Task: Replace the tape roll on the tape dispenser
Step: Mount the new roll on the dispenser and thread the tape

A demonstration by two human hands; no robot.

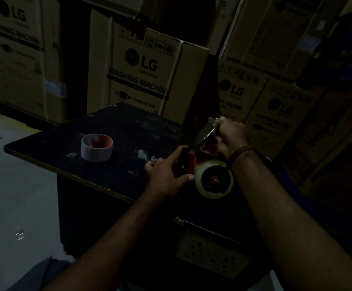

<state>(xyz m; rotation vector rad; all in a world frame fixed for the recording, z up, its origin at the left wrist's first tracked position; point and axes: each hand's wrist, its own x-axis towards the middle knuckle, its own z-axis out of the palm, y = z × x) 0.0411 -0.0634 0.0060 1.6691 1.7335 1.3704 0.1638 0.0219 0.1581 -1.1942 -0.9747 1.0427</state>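
clearly the threading step is in hand: a clear tape roll (214,179) already sits on the hub of the red tape dispenser (194,162) at the near right of the dark counter (116,131). the left hand (166,171) wraps the frame, its grip closed on it. the right hand (231,137) pinches the loose tape end (207,130), lifted above the front. next, that strip probably needs guiding to the cutter. an emptied core (96,147) stands well apart.
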